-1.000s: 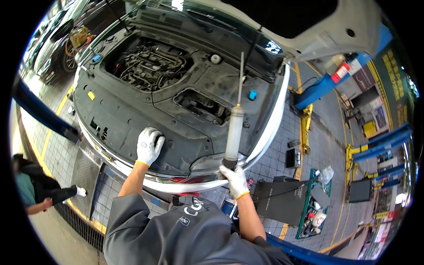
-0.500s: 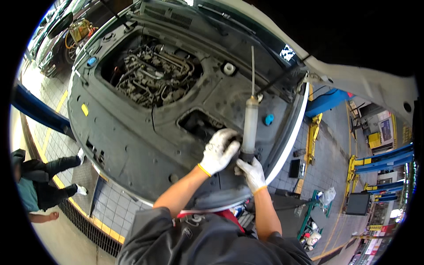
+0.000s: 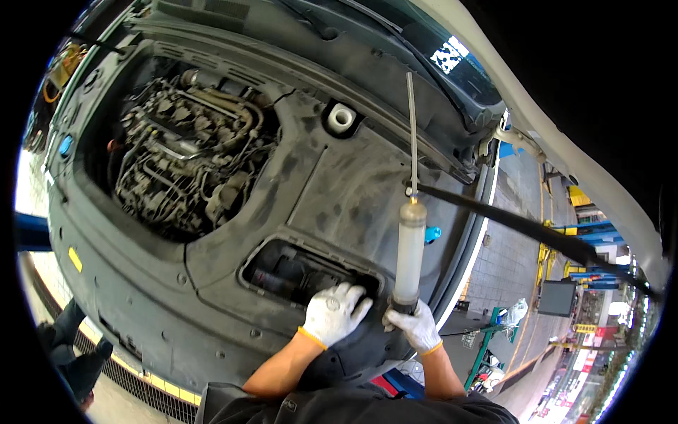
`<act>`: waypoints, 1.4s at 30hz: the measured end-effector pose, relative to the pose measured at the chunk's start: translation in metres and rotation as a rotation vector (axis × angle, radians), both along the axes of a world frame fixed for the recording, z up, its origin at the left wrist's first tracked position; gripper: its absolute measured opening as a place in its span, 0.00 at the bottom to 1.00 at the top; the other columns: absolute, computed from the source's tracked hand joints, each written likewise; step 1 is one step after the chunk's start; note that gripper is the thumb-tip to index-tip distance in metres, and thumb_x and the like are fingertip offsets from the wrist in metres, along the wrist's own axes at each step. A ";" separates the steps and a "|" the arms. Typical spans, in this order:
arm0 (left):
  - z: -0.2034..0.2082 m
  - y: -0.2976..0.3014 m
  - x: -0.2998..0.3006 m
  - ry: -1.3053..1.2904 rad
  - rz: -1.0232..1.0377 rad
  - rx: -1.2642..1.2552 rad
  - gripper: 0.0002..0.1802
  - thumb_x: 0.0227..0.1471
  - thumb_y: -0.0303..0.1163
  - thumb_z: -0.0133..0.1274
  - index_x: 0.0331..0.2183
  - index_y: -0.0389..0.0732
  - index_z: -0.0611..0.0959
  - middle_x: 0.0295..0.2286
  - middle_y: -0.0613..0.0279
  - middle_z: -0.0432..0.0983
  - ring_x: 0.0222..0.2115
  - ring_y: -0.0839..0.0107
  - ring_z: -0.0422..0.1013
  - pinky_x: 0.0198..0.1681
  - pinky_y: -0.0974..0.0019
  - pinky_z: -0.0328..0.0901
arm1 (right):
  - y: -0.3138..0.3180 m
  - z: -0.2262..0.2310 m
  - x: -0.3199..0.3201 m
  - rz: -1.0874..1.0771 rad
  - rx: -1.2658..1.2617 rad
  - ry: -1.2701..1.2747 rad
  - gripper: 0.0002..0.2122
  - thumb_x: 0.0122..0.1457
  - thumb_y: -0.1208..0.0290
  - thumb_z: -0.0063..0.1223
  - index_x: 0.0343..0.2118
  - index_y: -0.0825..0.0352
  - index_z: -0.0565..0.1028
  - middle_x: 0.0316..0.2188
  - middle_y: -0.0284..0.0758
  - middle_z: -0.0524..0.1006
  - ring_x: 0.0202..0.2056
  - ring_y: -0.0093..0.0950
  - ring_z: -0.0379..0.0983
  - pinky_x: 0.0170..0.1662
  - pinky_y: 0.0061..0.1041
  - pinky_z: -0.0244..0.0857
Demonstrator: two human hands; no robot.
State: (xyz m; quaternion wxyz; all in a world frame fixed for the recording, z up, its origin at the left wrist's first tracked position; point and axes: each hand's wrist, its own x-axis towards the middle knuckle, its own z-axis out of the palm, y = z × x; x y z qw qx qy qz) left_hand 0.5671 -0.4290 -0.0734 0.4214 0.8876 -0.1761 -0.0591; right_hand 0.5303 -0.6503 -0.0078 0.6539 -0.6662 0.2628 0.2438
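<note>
My right hand [image 3: 417,328] is closed around the dark lower end of a fluid syringe [image 3: 409,251]. The syringe stands nearly upright, with a cloudy clear barrel and a long thin tube [image 3: 413,134] pointing up from its brass-coloured tip. Both hands wear white knit gloves with yellow cuffs. To the left, my left hand [image 3: 334,313] rests at the near edge of a rectangular opening [image 3: 282,272] in the black engine-bay cover, thumb apart from the fingers. Its fingertips are partly hidden. Beyond the hands, a white filler neck [image 3: 341,118] shows in a recess. A blue cap [image 3: 433,234] lies behind the syringe.
The exposed engine [image 3: 183,148] fills the far left. A black hood strut [image 3: 515,233] crosses on the right, below the raised hood [image 3: 565,127]. Past the fender stand a green cart [image 3: 487,346] and a dark panel [image 3: 557,297]. Another person's legs [image 3: 67,346] show at lower left.
The view has moved closer over the engine bay and turned. My left hand has drawn away from the syringe's lower end toward the rectangular opening. The right hand keeps hold of the syringe.
</note>
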 end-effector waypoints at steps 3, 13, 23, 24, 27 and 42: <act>0.007 0.004 0.000 0.090 -0.063 0.085 0.16 0.58 0.49 0.57 0.36 0.48 0.84 0.28 0.58 0.79 0.26 0.58 0.78 0.28 0.56 0.73 | -0.001 0.000 -0.001 -0.004 0.015 0.052 0.12 0.59 0.77 0.65 0.44 0.71 0.76 0.32 0.35 0.80 0.31 0.24 0.77 0.37 0.26 0.74; 0.007 0.008 0.009 0.181 -0.042 -0.071 0.15 0.53 0.46 0.64 0.36 0.48 0.83 0.24 0.60 0.78 0.19 0.58 0.76 0.22 0.57 0.71 | 0.005 0.017 0.007 -0.065 0.016 0.299 0.17 0.55 0.77 0.70 0.46 0.70 0.77 0.35 0.33 0.82 0.34 0.23 0.79 0.39 0.24 0.76; 0.018 0.011 0.014 0.285 -0.056 -0.082 0.14 0.52 0.44 0.65 0.36 0.48 0.84 0.24 0.60 0.79 0.21 0.58 0.78 0.23 0.59 0.72 | 0.007 0.028 0.018 0.037 -0.103 0.416 0.23 0.53 0.75 0.72 0.52 0.70 0.76 0.39 0.32 0.82 0.37 0.21 0.78 0.43 0.24 0.76; 0.015 0.010 0.011 0.256 -0.041 -0.085 0.14 0.52 0.45 0.65 0.36 0.48 0.83 0.24 0.61 0.78 0.20 0.59 0.77 0.23 0.59 0.71 | 0.007 0.025 0.016 0.028 -0.092 0.397 0.23 0.54 0.75 0.72 0.52 0.70 0.76 0.39 0.32 0.81 0.37 0.21 0.78 0.42 0.24 0.75; 0.008 0.009 0.006 0.164 -0.015 -0.099 0.14 0.53 0.46 0.64 0.36 0.48 0.83 0.24 0.61 0.77 0.20 0.58 0.76 0.23 0.58 0.70 | 0.008 0.021 0.011 0.003 -0.090 0.339 0.22 0.54 0.74 0.71 0.52 0.70 0.76 0.39 0.33 0.81 0.36 0.21 0.77 0.41 0.24 0.75; -0.007 0.004 0.002 0.128 0.026 -0.117 0.17 0.60 0.50 0.55 0.34 0.47 0.84 0.28 0.56 0.81 0.27 0.54 0.79 0.31 0.53 0.73 | 0.015 0.013 0.026 -0.030 -0.158 0.149 0.14 0.59 0.73 0.67 0.44 0.71 0.76 0.28 0.34 0.80 0.27 0.23 0.77 0.32 0.24 0.74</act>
